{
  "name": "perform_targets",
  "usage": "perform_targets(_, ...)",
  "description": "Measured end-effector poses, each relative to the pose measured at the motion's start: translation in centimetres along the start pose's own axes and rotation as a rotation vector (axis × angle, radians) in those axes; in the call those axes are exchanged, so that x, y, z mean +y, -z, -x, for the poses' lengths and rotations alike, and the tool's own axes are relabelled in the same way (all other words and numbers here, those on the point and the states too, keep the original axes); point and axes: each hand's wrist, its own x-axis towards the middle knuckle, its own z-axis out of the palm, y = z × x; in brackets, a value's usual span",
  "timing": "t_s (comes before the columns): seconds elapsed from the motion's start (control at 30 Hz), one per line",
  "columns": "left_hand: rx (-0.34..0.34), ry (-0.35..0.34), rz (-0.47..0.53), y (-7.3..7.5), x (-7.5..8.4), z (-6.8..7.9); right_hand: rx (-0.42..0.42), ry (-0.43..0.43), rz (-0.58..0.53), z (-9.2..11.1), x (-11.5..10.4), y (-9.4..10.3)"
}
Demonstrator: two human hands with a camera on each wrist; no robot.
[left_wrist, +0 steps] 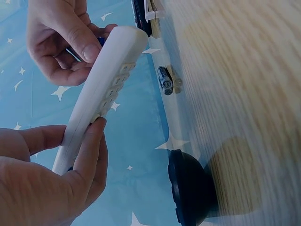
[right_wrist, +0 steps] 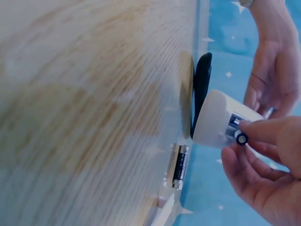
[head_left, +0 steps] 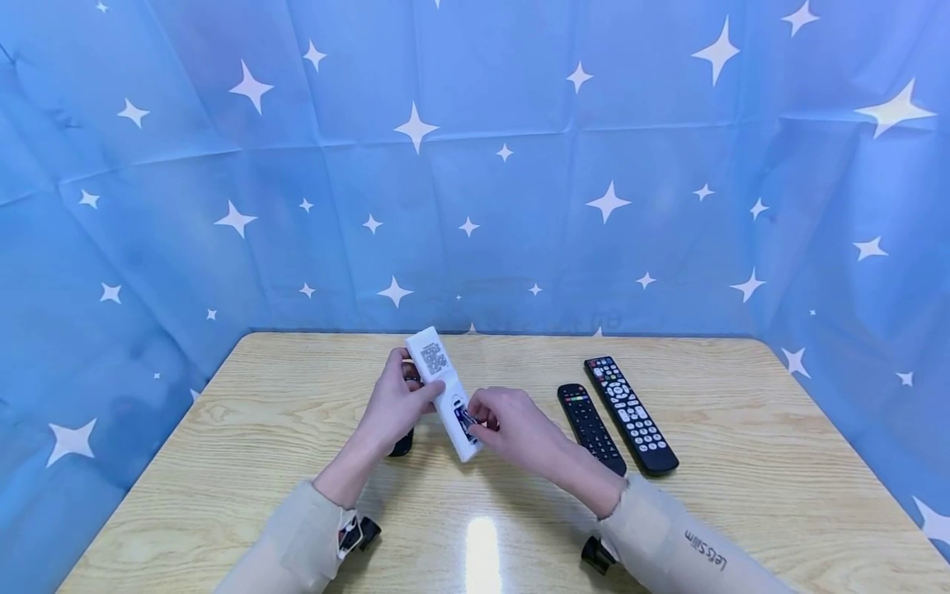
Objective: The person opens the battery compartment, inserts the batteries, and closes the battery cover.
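My left hand (head_left: pixel 393 404) holds a white remote control (head_left: pixel 428 356) tilted above the table, its labelled back facing up and its battery compartment uncovered. Dark batteries show in the compartment. At the lower end of the remote, my right hand (head_left: pixel 512 425) pinches a battery (right_wrist: pixel 241 138) between thumb and fingers, right at the compartment. The left wrist view shows the remote's button side, with the left fingers (left_wrist: pixel 94 141) along its edges. Loose batteries (left_wrist: pixel 164 79) lie on the table beyond the remote.
On the right of the wooden table (head_left: pixel 245 462) lie a smaller black remote (head_left: pixel 590 425) and a larger black remote with white buttons (head_left: pixel 631 417). Another black remote (head_left: pixel 402 444) is partly hidden under the left hand. A white piece (right_wrist: pixel 162 212) lies near the loose battery (right_wrist: pixel 179 167).
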Motion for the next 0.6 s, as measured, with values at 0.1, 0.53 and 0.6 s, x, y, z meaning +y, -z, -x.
perform_targets(0.1, 0.000, 0.001, 0.024, -0.06, 0.06, 0.00, 0.008, 0.006, 0.002, 0.09, -0.05, 0.02)
perform_targets(0.53, 0.024, 0.003, 0.055, 0.03, 0.06, -0.12, 0.004, -0.004, 0.014, 0.16, -0.21, 0.32)
perform_targets(0.6, 0.029, 0.003, 0.060, 0.08, 0.05, -0.19, -0.003, 0.006, 0.011, 0.21, -0.19, 0.38)
